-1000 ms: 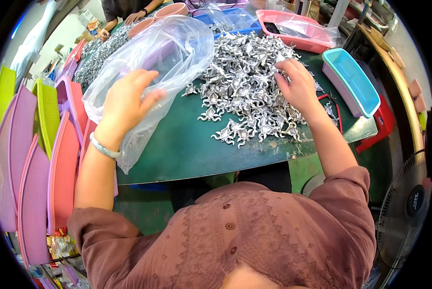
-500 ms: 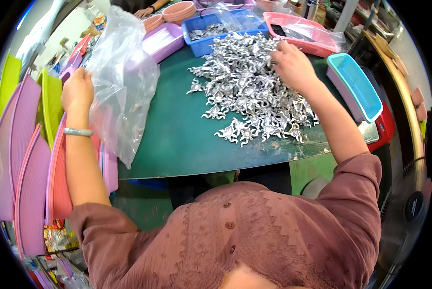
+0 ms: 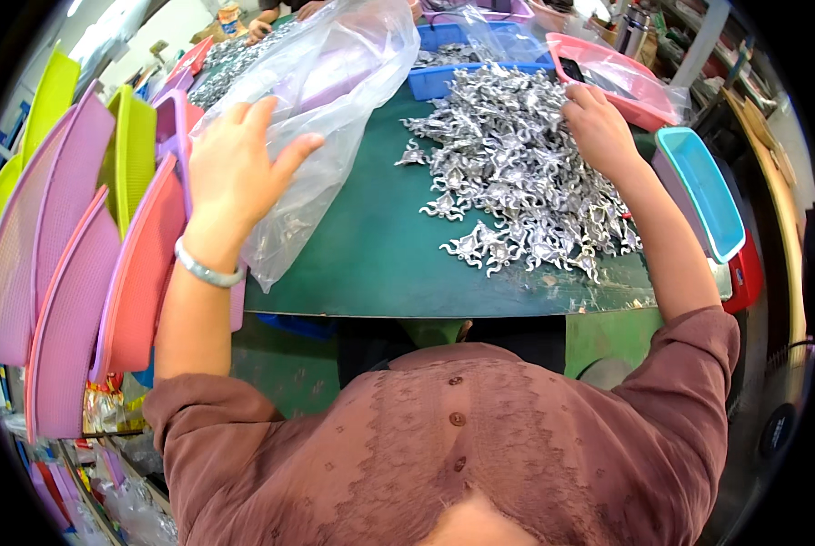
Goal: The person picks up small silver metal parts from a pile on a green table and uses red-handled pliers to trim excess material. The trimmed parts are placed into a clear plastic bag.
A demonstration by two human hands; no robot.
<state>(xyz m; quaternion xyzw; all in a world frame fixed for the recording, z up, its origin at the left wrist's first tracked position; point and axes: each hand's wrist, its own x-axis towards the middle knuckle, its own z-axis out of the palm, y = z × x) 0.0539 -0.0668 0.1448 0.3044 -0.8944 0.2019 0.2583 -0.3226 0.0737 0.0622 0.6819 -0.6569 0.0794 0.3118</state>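
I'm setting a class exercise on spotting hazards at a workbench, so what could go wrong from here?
1. The thin plastic bag by the open left hand might tear or snag on the curly metal pieces.
2. Some pieces lie toward the near edge of the table; a careless sweep could knock them off.
3. The right hand is at the heap, so rough edges might scratch its fingers.
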